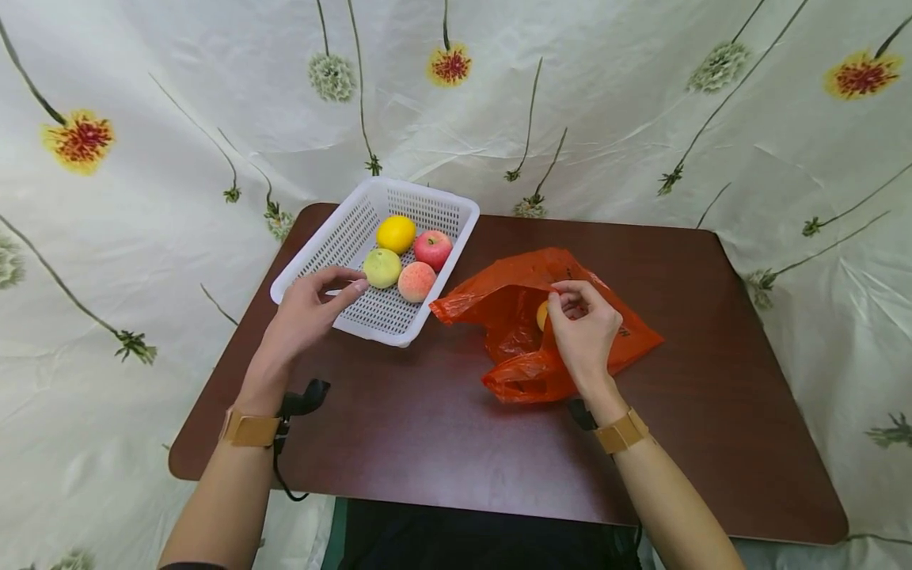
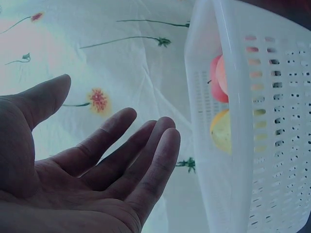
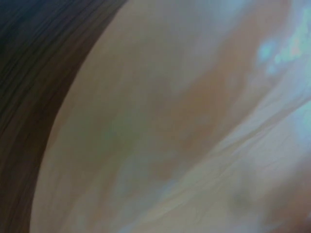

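- The left hand (image 1: pixel 308 304) reaches across the near-left corner of the white basket (image 1: pixel 427 193); its thumb and fingers stand apart with nothing between them.
- Within the basket sit a yellow fruit (image 1: pixel 396 234), a red apple (image 1: pixel 432 249), a green fruit (image 1: pixel 382 268) and a peach (image 1: pixel 416 283), grouped toward its right side.
- The right hand (image 1: pixel 587 328) pinches the edge of an orange plastic bag (image 1: pixel 509 313) between thumb and fingertips.
- The bag lies crumpled on the tabletop (image 1: pixel 427 443), right of the basket, and a yellow-orange round thing (image 1: pixel 542 315) shows partly inside it.
- The step in hand looks like moving fruit between basket and bag; which way cannot be told.
- The next move likely calls for keeping the bag's mouth spread while the left hand either closes round the nearby green fruit or crosses to the bag.
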A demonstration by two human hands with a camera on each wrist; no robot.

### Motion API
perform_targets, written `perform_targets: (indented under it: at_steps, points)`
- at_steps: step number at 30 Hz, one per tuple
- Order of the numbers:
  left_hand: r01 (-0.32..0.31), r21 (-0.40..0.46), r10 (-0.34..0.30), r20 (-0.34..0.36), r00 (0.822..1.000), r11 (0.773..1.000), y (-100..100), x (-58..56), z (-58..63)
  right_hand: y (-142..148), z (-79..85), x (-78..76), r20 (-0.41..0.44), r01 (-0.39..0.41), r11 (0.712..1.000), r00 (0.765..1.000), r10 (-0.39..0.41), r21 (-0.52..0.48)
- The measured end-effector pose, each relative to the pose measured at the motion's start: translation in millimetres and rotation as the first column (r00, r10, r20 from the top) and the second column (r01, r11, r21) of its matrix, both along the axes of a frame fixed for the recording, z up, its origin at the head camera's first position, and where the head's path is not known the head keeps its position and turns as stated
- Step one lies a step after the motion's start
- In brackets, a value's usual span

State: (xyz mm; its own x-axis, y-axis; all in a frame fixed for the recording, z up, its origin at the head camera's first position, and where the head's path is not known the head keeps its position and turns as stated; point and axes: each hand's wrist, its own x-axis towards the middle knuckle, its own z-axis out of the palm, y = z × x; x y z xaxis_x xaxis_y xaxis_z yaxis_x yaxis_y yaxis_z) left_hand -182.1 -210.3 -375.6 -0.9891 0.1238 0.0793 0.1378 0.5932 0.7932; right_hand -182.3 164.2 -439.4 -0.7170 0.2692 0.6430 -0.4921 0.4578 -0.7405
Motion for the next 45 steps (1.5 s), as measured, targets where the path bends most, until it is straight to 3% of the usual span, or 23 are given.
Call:
perform_targets:
  at_steps: [16,33,45]
  points:
    - [-0.084,-0.081,0.083,-0.015,0.996,0.993,-11.8,-51.1,-21.4,4.3,-7.3,-2.5,0.023,0.004,1.0,1.0,-0.004,0.001]
    - [-0.144,-0.137,0.154,0.064,0.986,0.98,-16.7,-77.2,-30.0,7.8,-6.3,-1.6,0.025,0.004,1.0,1.0,-0.005,0.006]
    - [-0.131,-0.167,0.154,0.136,0.979,0.977,-14.7,-96.9,-35.1,6.2,-7.2,-3.1,0.023,-0.001,1.0,1.0,0.001,0.007]
